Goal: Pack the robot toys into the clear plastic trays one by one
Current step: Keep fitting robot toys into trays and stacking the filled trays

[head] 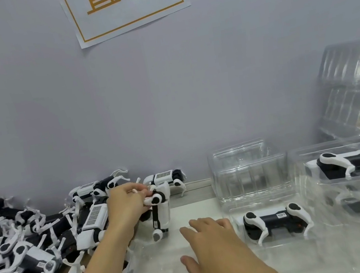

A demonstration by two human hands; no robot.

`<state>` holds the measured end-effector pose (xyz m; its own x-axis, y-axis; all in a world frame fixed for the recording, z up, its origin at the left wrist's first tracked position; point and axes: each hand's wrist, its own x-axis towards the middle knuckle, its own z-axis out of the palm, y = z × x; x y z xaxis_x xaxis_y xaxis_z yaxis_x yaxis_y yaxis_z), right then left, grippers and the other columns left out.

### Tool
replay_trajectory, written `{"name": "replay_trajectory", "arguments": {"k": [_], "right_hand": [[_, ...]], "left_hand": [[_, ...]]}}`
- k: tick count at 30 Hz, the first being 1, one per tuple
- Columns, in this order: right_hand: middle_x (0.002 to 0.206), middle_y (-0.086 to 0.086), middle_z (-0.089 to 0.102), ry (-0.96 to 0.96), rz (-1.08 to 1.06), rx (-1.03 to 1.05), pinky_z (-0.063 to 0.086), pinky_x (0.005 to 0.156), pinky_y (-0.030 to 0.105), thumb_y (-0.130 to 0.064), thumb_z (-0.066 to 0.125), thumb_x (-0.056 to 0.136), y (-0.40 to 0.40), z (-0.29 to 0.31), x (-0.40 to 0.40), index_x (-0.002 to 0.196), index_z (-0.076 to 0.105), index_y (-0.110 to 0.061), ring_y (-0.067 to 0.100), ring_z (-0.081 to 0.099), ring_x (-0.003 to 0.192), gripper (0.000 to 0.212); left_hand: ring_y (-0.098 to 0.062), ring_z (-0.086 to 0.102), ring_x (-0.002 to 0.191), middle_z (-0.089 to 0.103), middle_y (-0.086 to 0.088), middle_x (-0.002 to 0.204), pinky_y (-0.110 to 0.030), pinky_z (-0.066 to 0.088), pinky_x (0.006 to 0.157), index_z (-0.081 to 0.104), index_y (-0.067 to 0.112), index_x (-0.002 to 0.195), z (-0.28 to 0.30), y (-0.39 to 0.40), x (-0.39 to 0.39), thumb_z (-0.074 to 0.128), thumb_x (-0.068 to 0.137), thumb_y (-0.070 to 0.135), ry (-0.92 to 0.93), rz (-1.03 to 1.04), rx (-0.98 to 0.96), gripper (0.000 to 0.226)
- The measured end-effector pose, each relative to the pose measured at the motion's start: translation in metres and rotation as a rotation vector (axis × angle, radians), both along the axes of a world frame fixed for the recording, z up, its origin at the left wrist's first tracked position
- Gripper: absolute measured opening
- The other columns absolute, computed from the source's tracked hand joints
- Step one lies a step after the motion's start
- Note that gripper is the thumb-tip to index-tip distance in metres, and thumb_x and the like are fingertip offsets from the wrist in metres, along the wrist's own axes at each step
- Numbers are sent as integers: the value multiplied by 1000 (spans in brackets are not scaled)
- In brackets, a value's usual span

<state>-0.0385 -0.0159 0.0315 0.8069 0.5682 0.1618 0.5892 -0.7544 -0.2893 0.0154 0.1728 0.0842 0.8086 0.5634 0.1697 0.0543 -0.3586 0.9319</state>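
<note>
Right hand: our right hand lies low in the centre of the frame, fingers spread and relaxed, resting flat on the clear plastic tray in front of us and gripping nothing.
Left hand: our left hand, left of centre, pinches one robot toy by a leg joint; the toy hangs nose-down just above the tray's far edge.
Done: right of centre a packed toy lies in its tray, and at the right edge a stack of filled trays holds at least two more.
Left: we judge most of the job remains, since the pile of toys fills the lower left.
Spare trays: empty trays sit behind the packed toy; more lean in a stack of empties at the upper right.
Writing: a wall sign at top centre shows orange characters, cut off; the toys' small labels are too small to read.
</note>
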Motion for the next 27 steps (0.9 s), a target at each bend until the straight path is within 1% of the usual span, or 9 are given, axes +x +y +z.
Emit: {"name": "replay_trajectory", "arguments": {"k": [2, 4, 6, 8, 11, 16, 21, 25, 27], "right_hand": [[146, 3, 40, -3, 1, -5, 17, 112, 43, -45, 41, 99, 0, 0, 0, 138, 42, -21, 22, 30, 138, 46], [149, 2, 38, -3, 3, -8, 16, 113, 42, -45, 40, 99, 0, 0, 0, 141, 40, -22, 21, 28, 140, 48], [151, 1, 36, 0, 7, -10, 15, 113, 42, -46, 40, 100, 0, 0, 0, 143, 38, -23, 20, 27, 141, 49], [153, 0, 34, 5, 8, -14, 14, 114, 41, -46, 39, 100, -1, 0, 0, 146, 36, -25, 19, 25, 142, 51], [153, -1, 34, 8, 7, -24, 14, 114, 40, -47, 37, 100, -2, 1, -1, 147, 35, -26, 18, 25, 142, 51], [152, -8, 34, 24, 7, -1, 13, 114, 35, -47, 36, 101, -3, 4, -3, 151, 23, -30, 12, 24, 143, 54], [162, -15, 16, 49, -16, 99, 8, 118, 33, -56, 30, 101, -4, 9, -7, 156, 5, -36, 6, 8, 147, 63], [159, -21, 6, -127, -63, 269, 19, 120, 35, -63, 35, 96, 7, 24, 2, 151, -17, -42, 4, 10, 146, 78], [160, -20, -1, -202, -49, 352, 23, 119, 38, -59, 45, 95, 22, 34, 11, 149, -18, -46, 6, 5, 149, 84]], "left_hand": [[-25, 72, 86, 73, -14, 88, -34, 62, 70, 69, 5, 87, 1, 0, -11, 59, 93, -6, -129, 33, -256, 15], [-19, 74, 78, 74, -11, 83, -26, 62, 64, 66, 1, 94, -1, -1, -23, 53, 96, -7, -254, 35, -521, 15], [-15, 75, 71, 74, -9, 81, -27, 62, 67, 64, 2, 93, -7, 1, -33, 51, 96, -9, -346, 45, -694, 18], [-18, 74, 76, 73, -12, 87, -30, 62, 72, 63, 3, 94, -14, 2, -39, 51, 95, -11, -386, 53, -783, 19], [-20, 68, 88, 66, -14, 97, -36, 61, 77, 62, 6, 97, -19, 3, -43, 47, 94, -17, -396, 77, -881, 27], [-15, 65, 93, 63, -12, 101, -39, 55, 85, 62, 10, 114, -18, 3, -44, 35, 92, -25, -386, 60, -944, 50], [-24, 63, 110, 64, -16, 116, -41, 55, 90, 62, 10, 127, -9, 6, -48, 30, 88, -27, -405, -1, -1024, 63], [-27, 65, 112, 64, -18, 123, -39, 56, 88, 61, 13, 130, -5, 10, -51, 31, 89, -26, -447, -42, -1065, 64], [-27, 64, 114, 63, -19, 124, -39, 56, 89, 63, 13, 125, -3, 10, -52, 34, 89, -25, -449, -54, -1067, 60]]}}
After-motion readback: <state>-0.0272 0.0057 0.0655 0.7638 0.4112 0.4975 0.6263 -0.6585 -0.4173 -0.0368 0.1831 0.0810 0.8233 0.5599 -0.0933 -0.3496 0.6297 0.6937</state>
